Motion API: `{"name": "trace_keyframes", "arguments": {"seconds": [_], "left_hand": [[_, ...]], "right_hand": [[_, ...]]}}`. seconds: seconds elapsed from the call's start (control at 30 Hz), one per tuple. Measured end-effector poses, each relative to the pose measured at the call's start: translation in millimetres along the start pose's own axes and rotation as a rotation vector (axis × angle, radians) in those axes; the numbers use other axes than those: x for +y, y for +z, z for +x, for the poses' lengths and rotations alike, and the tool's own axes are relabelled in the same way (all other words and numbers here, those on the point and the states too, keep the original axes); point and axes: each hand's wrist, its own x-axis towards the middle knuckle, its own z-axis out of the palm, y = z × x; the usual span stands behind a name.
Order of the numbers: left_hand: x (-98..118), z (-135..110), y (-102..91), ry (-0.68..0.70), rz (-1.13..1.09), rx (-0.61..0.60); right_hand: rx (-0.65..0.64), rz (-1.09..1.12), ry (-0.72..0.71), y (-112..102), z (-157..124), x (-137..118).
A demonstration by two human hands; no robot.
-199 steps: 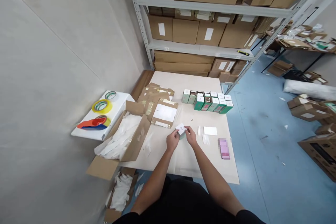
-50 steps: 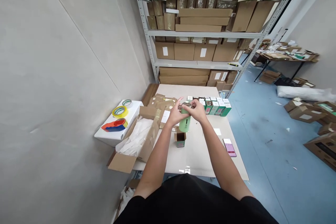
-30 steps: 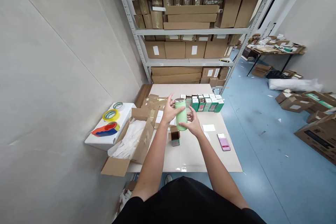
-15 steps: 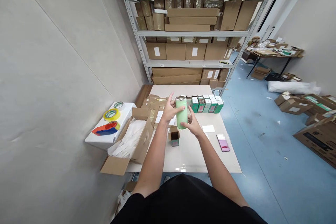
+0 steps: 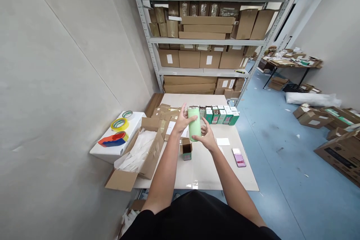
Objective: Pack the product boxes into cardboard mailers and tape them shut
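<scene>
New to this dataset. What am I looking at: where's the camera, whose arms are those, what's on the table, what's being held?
No machine here: a person works with bare hands. The one camera sits on their head, looking forward and down, so both forearms reach in from the bottom edge. The left hand grips the upper side of a pale green cup, held upright above the table; the right hand supports its lower part. Below it a small open box stands on the table. Farther back stands a row of green-and-white boxes; to the right lie a white card and a phone. At the left edge sits an open carton with white wrapping inside.
</scene>
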Motion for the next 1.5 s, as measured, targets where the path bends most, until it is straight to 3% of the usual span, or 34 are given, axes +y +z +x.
{"name": "trace_keyframes", "arguments": {"seconds": [0.1, 0.27, 0.43, 0.6, 0.77, 1.07, 1.2, 1.33, 1.5], "left_hand": [[-1.0, 0.7, -1.2, 0.006, 0.035, 0.035], [-4.4, 1.0, -3.3, 0.009, -0.027, -0.008], [-5.2, -0.7, -0.8, 0.064, 0.106, 0.062], [-9.9, -2.6, -3.7, -0.033, 0.048, -0.014], [-17.4, -0.1, -13.2, -0.005, 0.117, -0.038], [-33.1, -2.9, -34.1, -0.038, 0.33, -0.049], [-37.2, -5.6, -50.3, 0.009, 0.602, -0.136], [-53.7, -13.4, -65.5, 0.032, 0.787, -0.145], [-99.7, -26.0, -82.4, -0.035, 0.867, -0.085]], "right_hand": [[0.135, -0.116, -0.044, 5.3, 0.2, -0.5], [0.04, -0.071, -0.068, 7.4, 1.7, -1.3], [0.185, -0.183, -0.06, 9.2, 2.2, 2.5], [0.069, -0.153, -0.09, 8.2, 1.9, 10.0], [0.16, -0.205, -0.069, 6.0, 4.0, 23.4], [0.053, -0.156, -0.009, 5.3, 13.2, 54.8], [-0.003, -0.204, 0.024, 7.5, 12.2, 79.5], [-0.072, -0.253, 0.049, 6.8, 8.5, 125.8], [0.099, -0.408, 0.375, 5.9, -2.8, 199.1]]}}
